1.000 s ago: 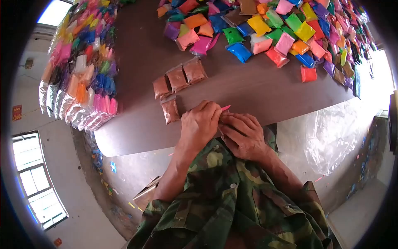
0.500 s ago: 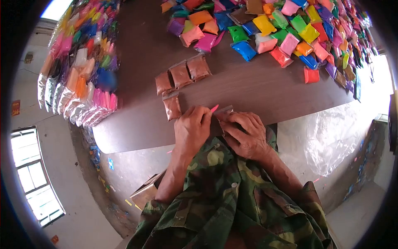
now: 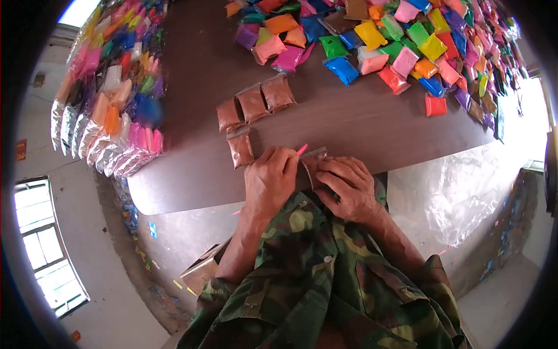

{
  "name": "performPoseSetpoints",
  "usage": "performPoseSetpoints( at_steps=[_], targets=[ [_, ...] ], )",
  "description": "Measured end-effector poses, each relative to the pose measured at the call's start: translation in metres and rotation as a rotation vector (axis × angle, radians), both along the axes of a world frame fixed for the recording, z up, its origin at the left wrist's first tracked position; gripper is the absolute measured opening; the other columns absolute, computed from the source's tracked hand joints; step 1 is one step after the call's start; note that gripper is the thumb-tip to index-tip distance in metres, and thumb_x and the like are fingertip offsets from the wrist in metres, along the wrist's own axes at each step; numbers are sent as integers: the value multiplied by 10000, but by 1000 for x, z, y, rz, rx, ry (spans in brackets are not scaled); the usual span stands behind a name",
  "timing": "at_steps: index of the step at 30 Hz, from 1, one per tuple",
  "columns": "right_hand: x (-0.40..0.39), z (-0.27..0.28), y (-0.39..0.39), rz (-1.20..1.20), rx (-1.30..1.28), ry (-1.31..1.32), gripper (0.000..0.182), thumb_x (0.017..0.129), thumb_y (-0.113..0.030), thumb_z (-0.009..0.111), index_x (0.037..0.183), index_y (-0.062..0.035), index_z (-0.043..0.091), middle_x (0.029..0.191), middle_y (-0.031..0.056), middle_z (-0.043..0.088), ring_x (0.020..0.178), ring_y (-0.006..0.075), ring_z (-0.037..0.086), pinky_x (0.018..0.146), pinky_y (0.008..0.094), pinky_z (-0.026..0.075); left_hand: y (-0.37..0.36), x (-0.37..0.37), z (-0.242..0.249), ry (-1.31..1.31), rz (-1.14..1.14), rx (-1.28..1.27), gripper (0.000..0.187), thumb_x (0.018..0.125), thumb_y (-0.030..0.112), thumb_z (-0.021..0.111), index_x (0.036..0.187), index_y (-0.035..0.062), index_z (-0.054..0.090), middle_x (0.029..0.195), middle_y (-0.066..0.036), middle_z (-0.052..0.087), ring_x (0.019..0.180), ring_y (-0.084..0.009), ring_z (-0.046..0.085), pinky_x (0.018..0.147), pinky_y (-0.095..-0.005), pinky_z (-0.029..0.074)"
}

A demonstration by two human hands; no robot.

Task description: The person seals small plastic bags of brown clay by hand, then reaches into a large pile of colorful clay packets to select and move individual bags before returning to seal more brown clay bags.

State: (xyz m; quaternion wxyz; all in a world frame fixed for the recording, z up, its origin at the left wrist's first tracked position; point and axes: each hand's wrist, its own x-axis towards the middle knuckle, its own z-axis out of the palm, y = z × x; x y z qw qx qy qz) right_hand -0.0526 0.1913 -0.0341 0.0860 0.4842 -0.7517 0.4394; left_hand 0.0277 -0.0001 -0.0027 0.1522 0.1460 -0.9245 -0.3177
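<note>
Nearer the person than the row of three brown packets (image 3: pixel 253 103), and to its right, both hands work close together over the edge of the counter (image 3: pixel 192 116). Left hand (image 3: pixel 268 180): fingers closed in a pinch, gripping a slim pink piece (image 3: pixel 302 149) whose tip projects upward; its full shape is hidden. Right hand (image 3: pixel 349 189): fingers curled, thumb opposed, gripping a brown packet (image 3: pixel 313 166) that is partly covered by the fingers. One single brown packet (image 3: pixel 240 148) lies just below the row, beside the left hand. Beyond the row and to its right, a heap of multicoloured packets (image 3: pixel 401 58) is noted. Left of the row, clear bags of coloured packets (image 3: pixel 116 104) are stacked. Well right of the row, past the counter edge, lies crumpled clear plastic (image 3: pixel 465 198).
</note>
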Motion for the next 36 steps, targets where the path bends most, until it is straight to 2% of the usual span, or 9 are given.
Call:
performPoseSetpoints(
  at_steps=[2, 5, 9, 15, 21, 24, 30, 36],
  targets=[
    [1, 0, 0, -4, -14, -3, 364, 743, -72, 873, 1074, -81, 722, 1178, 51, 702, 1103, 279, 697, 907, 423, 545, 4, -1, 6, 67, -63, 56, 64, 943, 114, 730, 936, 73, 680, 854, -116, 693, 733, -377, 699, 620, -464, 550],
    [3, 0, 0, -36, -8, 14, 361, 740, -69, 875, 1068, -83, 726, 1182, 43, 700, 1064, 279, 694, 893, 417, 548, 15, 3, 12, -28, -107, 75, 62, 949, 119, 722, 939, 72, 683, 879, -110, 699, 735, -370, 701, 622, -456, 553],
    [3, 0, 1, -32, 14, 22, 379, 732, -73, 878, 1080, -87, 729, 1196, 38, 698, 1029, 276, 688, 885, 413, 550, 2, -7, 2, -48, -54, -75, 53, 917, 71, 758, 948, 40, 728, 881, -123, 730, 782, -332, 730, 673, -409, 561],
    [3, -3, 0, -43, -18, 22, 382, 733, -83, 883, 1083, -97, 732, 1192, 36, 703, 1020, 274, 690, 875, 423, 553, 7, -3, 16, 12, -137, 82, 47, 935, 93, 736, 945, 48, 729, 902, -109, 736, 787, -340, 726, 671, -408, 566],
    [3, -1, -1, -48, -16, 18, 350, 743, -92, 888, 1060, -99, 740, 1172, 30, 714, 1007, 272, 699, 872, 427, 555, 3, -11, 11, -112, -156, -156, 44, 929, 84, 734, 970, 70, 742, 890, -98, 720, 783, -325, 730, 670, -411, 570],
    [3, -1, -1, -53, -7, 22, 334, 742, -88, 889, 1043, -100, 746, 1172, 31, 716, 1002, 271, 703, 867, 425, 556, -2, -16, 13, -105, -130, -59, 57, 926, 88, 737, 980, 72, 746, 888, -96, 718, 771, -324, 726, 668, -414, 569],
    [4, -5, -1, -60, -16, 16, 330, 745, -79, 889, 1043, -98, 748, 1171, 32, 716, 998, 270, 704, 865, 423, 560, 4, -21, 24, -64, -223, 51, 71, 921, 97, 742, 983, 64, 747, 877, -100, 704, 778, -324, 712, 670, -426, 558],
    [4, -1, -2, -61, -15, 19, 344, 747, -76, 887, 1058, -96, 743, 1168, 32, 714, 1003, 271, 701, 871, 418, 560, -6, -35, 11, -90, -309, -117, 83, 917, 107, 748, 985, 61, 746, 885, -90, 690, 812, -329, 696, 694, -435, 548]
  ],
)
